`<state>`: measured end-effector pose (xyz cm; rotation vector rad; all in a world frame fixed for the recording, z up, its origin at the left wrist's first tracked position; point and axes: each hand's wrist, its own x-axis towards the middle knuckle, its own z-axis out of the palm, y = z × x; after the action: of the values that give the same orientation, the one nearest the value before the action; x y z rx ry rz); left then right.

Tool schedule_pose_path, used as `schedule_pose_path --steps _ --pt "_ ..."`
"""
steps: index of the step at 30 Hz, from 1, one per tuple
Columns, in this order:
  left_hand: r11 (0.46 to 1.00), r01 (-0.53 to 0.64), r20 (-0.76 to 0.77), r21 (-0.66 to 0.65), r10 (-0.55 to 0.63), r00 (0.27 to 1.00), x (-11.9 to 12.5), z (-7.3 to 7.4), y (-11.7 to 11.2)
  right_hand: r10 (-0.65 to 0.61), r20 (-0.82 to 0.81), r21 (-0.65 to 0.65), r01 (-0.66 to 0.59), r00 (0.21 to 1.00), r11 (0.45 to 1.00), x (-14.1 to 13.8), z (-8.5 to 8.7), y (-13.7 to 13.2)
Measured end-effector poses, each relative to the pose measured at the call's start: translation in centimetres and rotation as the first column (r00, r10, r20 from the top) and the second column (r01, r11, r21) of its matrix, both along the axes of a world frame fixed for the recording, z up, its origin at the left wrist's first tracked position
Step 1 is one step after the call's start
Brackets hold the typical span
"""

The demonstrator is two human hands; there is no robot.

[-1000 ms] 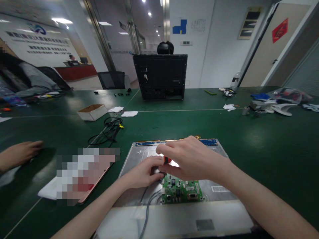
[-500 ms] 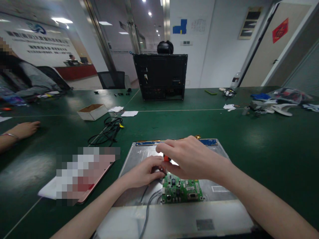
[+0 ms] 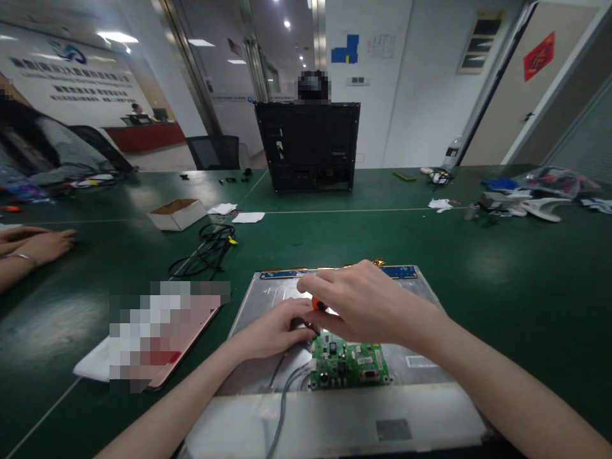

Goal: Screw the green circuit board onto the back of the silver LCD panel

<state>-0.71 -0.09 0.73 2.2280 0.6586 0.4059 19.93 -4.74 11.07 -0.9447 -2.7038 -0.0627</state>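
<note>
In the head view, the orange-and-black handle (image 3: 318,305) at centre showed a changed face, suggesting turning under way, the right hand (image 3: 362,301) closed around it; the left hand (image 3: 278,327) stayed by the green board (image 3: 351,368), lower centre, its grip unclear.

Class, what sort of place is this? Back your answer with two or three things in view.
Probably an office with an electronics work table: a red reception desk stands in the background, and on the green table a circuit board sits on a metal panel.
</note>
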Motion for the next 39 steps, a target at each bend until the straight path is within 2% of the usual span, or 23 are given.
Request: schedule_pose_path --steps 8,24,32,39 --pt "1.0 0.003 -0.006 0.022 -0.002 1.0 -0.14 -0.32 0.15 -0.001 -0.022 -0.048 0.0 1.0 0.999 0.23 0.05 -0.02" --pt "1.0 -0.023 -0.012 -0.01 0.023 1.0 -0.08 -0.07 0.0 -0.046 -0.015 -0.015 0.046 0.999 0.999 0.14 -0.07 0.19" --pt "0.999 -0.036 -0.015 -0.026 0.035 0.999 -0.04 -0.33 -0.02 0.017 -0.043 -0.05 -0.019 0.999 0.999 0.05 0.01 0.01" --pt "0.999 -0.044 -0.036 0.016 0.044 0.998 0.01 0.02 -0.09 0.001 -0.014 -0.082 -0.002 1.0 0.997 0.19 0.12 0.12"
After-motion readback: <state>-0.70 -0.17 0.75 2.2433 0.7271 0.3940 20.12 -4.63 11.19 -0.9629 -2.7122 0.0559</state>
